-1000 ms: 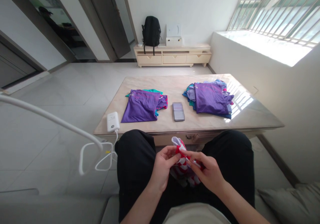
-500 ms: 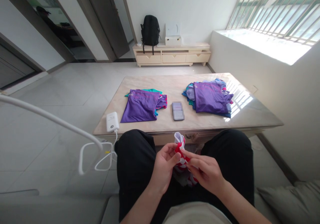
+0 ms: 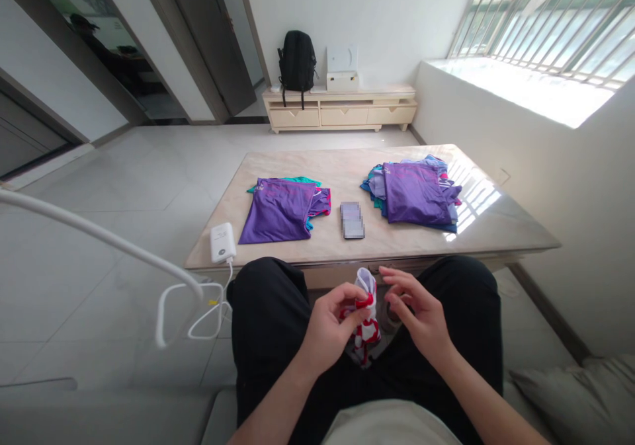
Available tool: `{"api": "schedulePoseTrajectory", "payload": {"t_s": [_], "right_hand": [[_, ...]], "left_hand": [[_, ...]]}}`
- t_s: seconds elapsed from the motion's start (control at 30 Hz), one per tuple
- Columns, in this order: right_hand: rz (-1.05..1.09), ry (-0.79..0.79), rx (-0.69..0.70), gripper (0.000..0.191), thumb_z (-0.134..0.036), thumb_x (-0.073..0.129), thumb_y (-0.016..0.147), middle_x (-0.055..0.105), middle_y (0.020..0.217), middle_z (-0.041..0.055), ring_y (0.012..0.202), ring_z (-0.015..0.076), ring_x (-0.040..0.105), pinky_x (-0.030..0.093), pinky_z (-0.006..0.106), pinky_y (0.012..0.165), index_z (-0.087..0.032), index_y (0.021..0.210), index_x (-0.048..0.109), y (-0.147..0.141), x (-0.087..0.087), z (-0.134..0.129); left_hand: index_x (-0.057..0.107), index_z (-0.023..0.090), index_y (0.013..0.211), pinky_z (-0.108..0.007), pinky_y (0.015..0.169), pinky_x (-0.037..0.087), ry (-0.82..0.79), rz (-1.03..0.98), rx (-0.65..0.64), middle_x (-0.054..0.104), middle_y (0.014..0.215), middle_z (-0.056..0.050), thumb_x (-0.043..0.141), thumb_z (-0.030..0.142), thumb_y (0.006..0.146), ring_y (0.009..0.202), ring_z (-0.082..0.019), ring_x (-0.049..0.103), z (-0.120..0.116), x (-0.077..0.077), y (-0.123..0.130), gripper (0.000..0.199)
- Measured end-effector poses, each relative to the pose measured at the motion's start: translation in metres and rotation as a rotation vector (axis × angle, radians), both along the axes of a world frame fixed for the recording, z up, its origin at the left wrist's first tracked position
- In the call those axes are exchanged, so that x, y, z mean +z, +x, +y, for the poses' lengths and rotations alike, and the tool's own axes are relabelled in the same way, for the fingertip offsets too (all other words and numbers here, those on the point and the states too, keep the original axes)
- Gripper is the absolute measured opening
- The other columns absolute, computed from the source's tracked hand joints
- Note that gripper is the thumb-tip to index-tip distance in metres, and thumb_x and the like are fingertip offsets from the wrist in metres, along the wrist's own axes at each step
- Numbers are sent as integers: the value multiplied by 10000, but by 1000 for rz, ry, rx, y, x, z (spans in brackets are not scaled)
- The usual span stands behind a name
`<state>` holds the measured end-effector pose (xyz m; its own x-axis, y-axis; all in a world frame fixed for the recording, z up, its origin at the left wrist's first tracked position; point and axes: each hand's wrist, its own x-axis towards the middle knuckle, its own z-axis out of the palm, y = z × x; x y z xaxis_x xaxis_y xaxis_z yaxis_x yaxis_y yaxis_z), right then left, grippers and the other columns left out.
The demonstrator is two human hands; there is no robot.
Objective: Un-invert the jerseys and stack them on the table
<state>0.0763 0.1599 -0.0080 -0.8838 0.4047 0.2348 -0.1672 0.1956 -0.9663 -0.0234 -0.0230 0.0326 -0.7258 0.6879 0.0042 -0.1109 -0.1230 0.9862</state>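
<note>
1. Here, one red-and-white cloth [image 3: 366, 316], bunched, hangs over the lap just short of the tabletop [image 3: 496, 223] edge.
2. Left hand [image 3: 331, 326]: fingers closed around the cloth's upper part, gripping it.
3. Right hand [image 3: 415, 313]: fingers spread open, just beside the cloth, not touching it.
4. Two stacks of folded garments on the tabletop: left stack [image 3: 280, 210], purple on top; right stack [image 3: 414, 194], purple on top, taller.
5. One phone [image 3: 352, 220] between the stacks.
6. One white charger [image 3: 222, 242] at the near left corner, cable trailing down.
7. One black backpack [image 3: 296, 60] on the far cabinet [image 3: 342, 111].
</note>
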Motion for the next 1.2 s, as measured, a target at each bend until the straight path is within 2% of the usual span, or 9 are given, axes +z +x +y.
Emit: {"api": "schedulePoseTrajectory", "payload": {"t_s": [0.1, 0.2, 0.3, 0.43, 0.6, 0.73, 0.87, 1.03, 1.2], "right_hand": [[-67, -169, 172, 654, -550, 710, 892, 460, 1560, 128, 1310, 295, 549, 521, 417, 1007, -298, 1467, 529, -8, -6, 20], [-143, -418, 506, 900, -701, 744, 779, 571, 1442, 148, 1313, 335, 545, 450, 460, 1077, -266, 1521, 477, -8, -3, 36], [-186, -448, 607, 702, -580, 846, 741, 691, 1135, 92, 1065, 269, 649, 490, 373, 966, -227, 1321, 669, -4, 5, 40], [-121, -187, 406, 173, -348, 762, 888, 579, 836, 18, 790, 155, 565, 461, 256, 726, -177, 910, 754, -4, 14, 37], [29, 251, 76, 60, -223, 687, 938, 599, 899, 33, 808, 160, 573, 450, 257, 704, -194, 890, 711, -5, 31, 36], [120, 488, -34, 77, -150, 651, 949, 644, 957, 38, 838, 156, 617, 476, 251, 735, -209, 961, 699, -1, 48, 30], [109, 585, -125, 134, -143, 632, 961, 719, 967, 21, 841, 150, 678, 506, 233, 767, -224, 1048, 695, 4, 54, 22], [63, 606, -198, 111, -189, 640, 962, 748, 947, 1, 816, 147, 701, 517, 219, 760, -235, 1039, 707, 7, 55, 19], [45, 608, -121, 131, -189, 614, 961, 750, 946, 5, 837, 158, 708, 528, 224, 768, -235, 1044, 705, 8, 52, 28]], "left_hand": [[709, 158, 958, -295, 881, 517, 46, 238, -193, 699, 975, -73, 677, 116, 908, 940, -192, 665, 0, 23, -2, 73], [712, 160, 988, -306, 887, 524, 131, 382, -269, 699, 989, -88, 602, 87, 947, 945, -191, 671, -1, 38, -7, 138], [711, 164, 1004, -294, 861, 535, 162, 412, -221, 688, 1013, -91, 586, 77, 954, 950, -188, 673, -2, 38, -12, 160], [700, 172, 998, -281, 846, 538, 120, 461, -135, 680, 1006, -78, 579, 68, 955, 925, -175, 674, -1, 27, -18, 164], [695, 195, 1028, -282, 860, 539, 54, 696, 81, 689, 1008, -61, 543, 68, 974, 945, -168, 678, 4, 17, -29, 205], [684, 221, 1085, -305, 908, 537, 65, 848, 229, 697, 1052, -56, 534, 62, 973, 996, -174, 678, 13, 1, -34, 246], [604, 241, 1262, -328, 979, 526, 40, 574, 315, 676, 1178, -81, 606, 159, 967, 1089, -195, 669, 25, -21, -25, 306], [416, 220, 1480, -318, 944, 542, 18, 188, 134, 677, 1231, -109, 814, 217, 795, 1092, -225, 678, 36, -40, -18, 792], [723, 142, 933, -248, 753, 528, -66, 38, 136, 749, 912, -63, 788, 249, 783, 847, -194, 691, 32, -49, -32, 195]]}}
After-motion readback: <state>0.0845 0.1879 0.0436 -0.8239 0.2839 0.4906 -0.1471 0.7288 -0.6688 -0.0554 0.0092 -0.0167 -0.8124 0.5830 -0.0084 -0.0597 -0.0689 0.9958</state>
